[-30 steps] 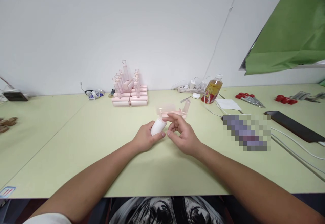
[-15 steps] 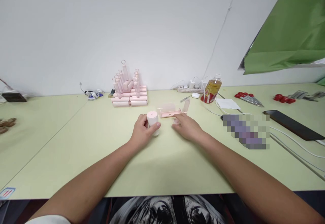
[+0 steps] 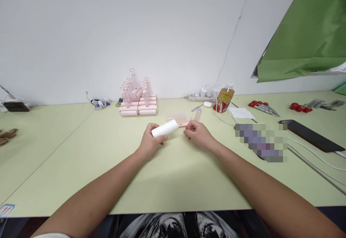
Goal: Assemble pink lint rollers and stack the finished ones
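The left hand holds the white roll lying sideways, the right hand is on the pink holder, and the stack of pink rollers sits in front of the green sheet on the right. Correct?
Not quite. The head view shows the stack of pink rollers at the wall behind the left hand, far from the green sheet. The white roll, right hand and pink holder are as stated.

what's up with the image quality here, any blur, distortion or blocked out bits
Head view: even, soft light with faint shadows under the forearms; wide-angle bend curves the table edge and stretches the arms. A pixelated block masks something right of the right hand. The white roll in the left hand is bright but sharp; the pink stack behind is small, details soft.
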{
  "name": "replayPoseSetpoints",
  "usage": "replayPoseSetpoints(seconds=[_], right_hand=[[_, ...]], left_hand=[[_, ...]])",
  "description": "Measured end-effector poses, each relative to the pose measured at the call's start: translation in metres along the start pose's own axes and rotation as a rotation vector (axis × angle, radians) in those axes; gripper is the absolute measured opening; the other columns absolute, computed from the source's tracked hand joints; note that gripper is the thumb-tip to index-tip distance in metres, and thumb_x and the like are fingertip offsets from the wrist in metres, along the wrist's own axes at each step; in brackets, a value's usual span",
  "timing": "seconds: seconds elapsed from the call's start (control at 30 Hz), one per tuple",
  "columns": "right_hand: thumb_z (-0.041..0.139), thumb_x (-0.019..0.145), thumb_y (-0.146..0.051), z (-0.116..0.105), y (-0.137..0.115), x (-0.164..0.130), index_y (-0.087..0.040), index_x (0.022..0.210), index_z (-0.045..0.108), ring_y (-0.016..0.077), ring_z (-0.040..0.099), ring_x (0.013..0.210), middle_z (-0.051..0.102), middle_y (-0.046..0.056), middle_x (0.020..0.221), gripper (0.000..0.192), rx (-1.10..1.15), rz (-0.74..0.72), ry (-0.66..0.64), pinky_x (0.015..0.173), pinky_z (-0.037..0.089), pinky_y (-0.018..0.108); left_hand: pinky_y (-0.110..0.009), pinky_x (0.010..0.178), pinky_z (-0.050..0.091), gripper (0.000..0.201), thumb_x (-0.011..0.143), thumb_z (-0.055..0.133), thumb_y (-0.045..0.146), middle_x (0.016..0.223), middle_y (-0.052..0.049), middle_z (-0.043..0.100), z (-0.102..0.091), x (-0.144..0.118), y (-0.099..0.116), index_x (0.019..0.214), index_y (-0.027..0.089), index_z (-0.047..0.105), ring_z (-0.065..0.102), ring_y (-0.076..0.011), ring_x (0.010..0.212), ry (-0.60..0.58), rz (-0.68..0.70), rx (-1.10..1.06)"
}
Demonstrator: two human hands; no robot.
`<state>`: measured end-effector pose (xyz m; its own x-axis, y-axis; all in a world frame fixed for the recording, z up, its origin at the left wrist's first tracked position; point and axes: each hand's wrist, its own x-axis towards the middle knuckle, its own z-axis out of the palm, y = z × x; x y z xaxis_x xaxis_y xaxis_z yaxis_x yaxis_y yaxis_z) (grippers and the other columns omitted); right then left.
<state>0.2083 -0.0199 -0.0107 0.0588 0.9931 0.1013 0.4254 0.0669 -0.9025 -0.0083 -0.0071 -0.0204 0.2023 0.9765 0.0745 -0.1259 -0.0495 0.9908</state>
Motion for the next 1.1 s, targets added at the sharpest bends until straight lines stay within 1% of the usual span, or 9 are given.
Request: replayPoseSetpoints(seconds=[0.1,0.17,0.33,0.53,0.77,0.93,1.0,1.03,1.1], right_hand=[[0.069,0.07,-0.036,0.006,-0.004,-0.004,-0.02,0.06,0.041,0.0189,0.064,0.078,0.067,0.005,0.086,0.033,0.414,-0.058,0.002,0.074,0.049,0.034],[0.073,0.07,-0.039,0.009,-0.007,-0.008,-0.02,0.06,0.044,0.0211,0.064,0.092,0.069,0.008,0.1,0.035,0.494,-0.133,-0.034,0.084,0.047,0.037],[0.073,0.074,-0.042,0.014,-0.008,-0.014,-0.02,0.065,0.05,0.0244,0.062,0.104,0.069,0.012,0.11,0.033,0.437,-0.271,-0.066,0.089,0.044,0.04],[0.074,0.074,-0.044,0.016,-0.004,-0.014,-0.02,0.072,0.053,0.0251,0.061,0.111,0.069,0.013,0.114,0.031,0.476,-0.312,-0.085,0.093,0.044,0.041],[0.074,0.073,-0.049,0.019,-0.002,-0.014,-0.02,0.072,0.052,0.0249,0.061,0.111,0.068,0.015,0.117,0.036,0.48,-0.333,-0.065,0.095,0.044,0.042],[0.075,0.072,-0.049,0.019,-0.003,-0.017,-0.021,0.077,0.05,0.0246,0.059,0.113,0.062,0.014,0.124,0.038,0.479,-0.322,-0.079,0.095,0.044,0.042],[0.075,0.073,-0.045,0.018,-0.004,-0.017,-0.021,0.081,0.051,0.0237,0.058,0.113,0.053,0.013,0.133,0.035,0.458,-0.338,-0.037,0.095,0.046,0.041],[0.074,0.074,-0.043,0.017,-0.005,-0.017,-0.022,0.084,0.051,0.0226,0.058,0.111,0.049,0.013,0.135,0.032,0.439,-0.351,0.018,0.094,0.047,0.04],[0.07,0.076,-0.04,0.014,-0.007,-0.018,-0.024,0.093,0.05,0.0198,0.058,0.104,0.044,0.011,0.134,0.03,0.395,-0.367,0.195,0.087,0.05,0.037]], left_hand=[[-0.023,0.049,0.046,0.047,0.058,0.077,0.021,0.077,0.004,0.054,0.0,-0.001,-0.002,0.091,0.021,0.044,0.058,-0.0129,0.062,-0.057,-0.011,-0.001],[-0.023,0.049,0.046,0.047,0.058,0.076,0.021,0.074,0.004,0.055,0.0,-0.002,-0.003,0.092,0.021,0.044,0.058,-0.0127,0.061,-0.093,-0.028,0.006],[-0.023,0.049,0.046,0.047,0.059,0.076,0.021,0.071,0.005,0.057,-0.002,-0.003,-0.002,0.092,0.021,0.043,0.057,-0.0125,0.058,-0.141,-0.018,-0.024],[-0.023,0.05,0.046,0.047,0.06,0.076,0.022,0.07,0.006,0.056,-0.003,-0.004,-0.003,0.093,0.021,0.043,0.054,-0.0102,0.055,-0.198,-0.015,-0.028],[-0.022,0.049,0.045,0.047,0.06,0.078,0.023,0.076,0.005,0.055,-0.003,-0.004,-0.004,0.093,0.021,0.045,0.053,-0.0087,0.056,-0.244,-0.031,-0.033],[-0.022,0.047,0.042,0.044,0.063,0.077,0.026,0.07,0.005,0.055,-0.003,-0.005,-0.003,0.094,0.02,0.047,0.051,-0.0087,0.052,-0.265,-0.028,-0.041],[-0.022,0.047,0.041,0.043,0.064,0.076,0.026,0.067,0.005,0.056,-0.003,-0.004,-0.003,0.095,0.02,0.047,0.051,-0.0091,0.051,-0.249,-0.017,-0.057],[-0.022,0.047,0.041,0.043,0.065,0.076,0.026,0.067,0.005,0.057,-0.003,-0.003,-0.004,0.095,0.02,0.047,0.051,-0.0093,0.051,-0.239,-0.014,-0.061],[-0.022,0.047,0.042,0.043,0.064,0.076,0.025,0.067,0.005,0.057,-0.004,-0.002,-0.005,0.095,0.021,0.047,0.053,-0.0101,0.052,-0.211,-0.015,-0.064]])
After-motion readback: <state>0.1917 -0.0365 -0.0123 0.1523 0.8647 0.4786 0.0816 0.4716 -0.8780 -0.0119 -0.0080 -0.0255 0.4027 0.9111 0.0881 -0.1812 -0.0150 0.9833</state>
